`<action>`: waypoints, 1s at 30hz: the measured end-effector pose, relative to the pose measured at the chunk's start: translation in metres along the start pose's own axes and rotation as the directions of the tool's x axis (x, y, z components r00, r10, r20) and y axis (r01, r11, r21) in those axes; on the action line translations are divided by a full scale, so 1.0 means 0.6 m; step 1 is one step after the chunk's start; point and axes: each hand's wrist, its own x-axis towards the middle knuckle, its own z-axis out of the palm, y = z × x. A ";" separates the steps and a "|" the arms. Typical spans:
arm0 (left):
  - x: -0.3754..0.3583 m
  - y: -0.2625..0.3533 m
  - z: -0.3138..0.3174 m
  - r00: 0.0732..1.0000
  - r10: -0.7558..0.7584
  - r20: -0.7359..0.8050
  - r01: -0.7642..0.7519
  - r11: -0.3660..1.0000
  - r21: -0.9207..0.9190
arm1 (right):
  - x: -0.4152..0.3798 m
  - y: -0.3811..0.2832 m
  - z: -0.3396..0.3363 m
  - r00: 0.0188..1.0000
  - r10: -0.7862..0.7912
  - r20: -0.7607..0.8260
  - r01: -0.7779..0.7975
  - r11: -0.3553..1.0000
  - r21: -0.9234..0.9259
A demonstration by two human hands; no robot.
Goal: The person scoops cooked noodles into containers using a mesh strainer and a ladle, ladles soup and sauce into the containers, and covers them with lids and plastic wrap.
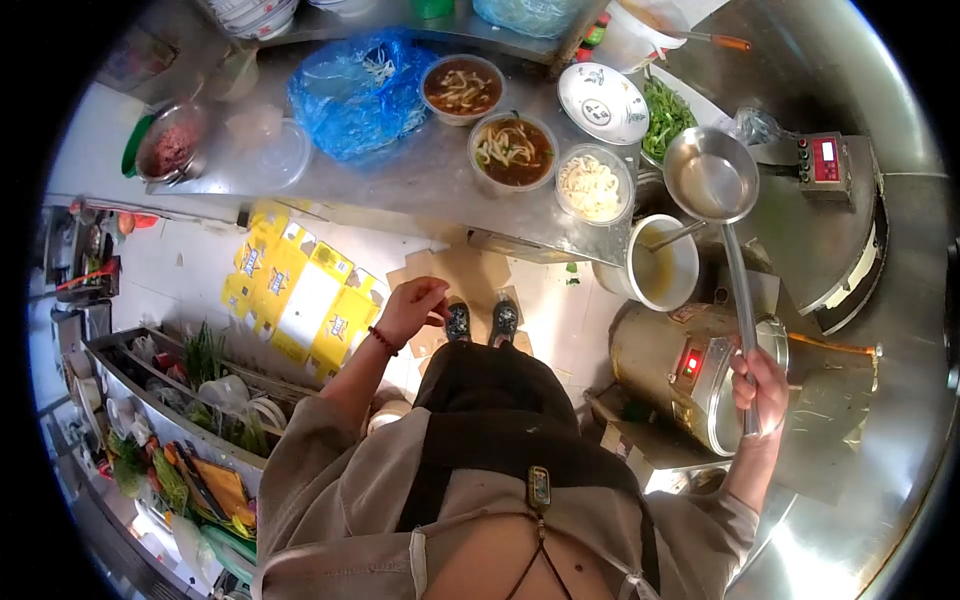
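My right hand (760, 388) is wrapped round the long handle of a metal ladle (741, 290). The ladle's round bowl (711, 174) is over the counter's right end, beside a white tub (664, 264) of yellowish liquid. Over the floor in front of my body is my left hand (415, 308), empty, its fingers loosely bent and apart from the thumb. Two plastic bowls of noodles in brown broth (513, 150) (462, 88) stand on the steel counter (400, 195). Near them are a clear bowl of pale noodles (594, 184) and a patterned white bowl (602, 105).
A blue plastic bag (360, 95) and a metal bowl of minced meat (172, 145) sit further left on the counter. Chopped greens (668, 115) lie behind the ladle. At right is a cooker with a red display (826, 160). Flattened yellow cardboard (300, 295) covers floor.
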 end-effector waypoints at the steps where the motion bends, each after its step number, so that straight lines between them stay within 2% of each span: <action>1: 0.005 0.005 0.006 1.000 -0.006 0.022 0.006 1.000 0.006 | -0.004 0.006 -0.017 1.000 0.017 -0.011 -0.018 0.999 -0.039; 5: 0.005 -0.012 0.024 0.997 -0.027 0.073 0.024 0.999 0.041 | -0.022 0.029 -0.024 0.996 0.063 -0.056 -0.063 0.998 -0.009; 8: -0.015 -0.028 0.031 0.995 -0.066 0.075 0.060 0.995 0.082 | -0.013 0.040 0.010 0.992 0.116 0.057 -0.121 0.988 0.098; 11: -0.042 -0.048 0.031 0.991 -0.130 0.038 0.128 0.990 0.060 | 0.021 0.057 0.054 0.986 0.145 0.076 -0.147 0.989 0.026; 15: -0.075 -0.080 0.003 0.993 -0.116 -0.016 0.114 0.991 -0.066 | 0.069 0.065 0.136 0.974 0.155 0.166 -0.149 0.988 -0.047; 19: -0.098 -0.115 -0.043 0.982 -0.120 -0.145 0.101 0.986 -0.134 | 0.110 0.087 0.186 0.978 0.008 0.209 0.059 0.948 -0.312; 22: -0.113 -0.138 -0.074 0.966 -0.134 -0.222 0.089 0.975 -0.202 | 0.129 0.096 0.195 0.968 -0.037 0.249 0.151 0.877 -0.456; 25: -0.123 -0.129 -0.077 0.953 -0.135 -0.270 0.085 0.978 -0.188 | 0.133 0.094 0.203 0.970 -0.070 0.232 0.185 0.830 -0.526; 28: -0.129 -0.117 -0.064 0.956 -0.105 -0.274 0.056 0.982 -0.179 | 0.143 0.100 0.178 0.960 -0.030 0.280 0.132 0.927 -0.352; 30: -0.126 -0.108 -0.050 0.960 -0.072 -0.271 0.024 0.984 -0.177 | 0.141 0.090 0.152 0.943 0.091 0.321 -0.073 0.995 -0.068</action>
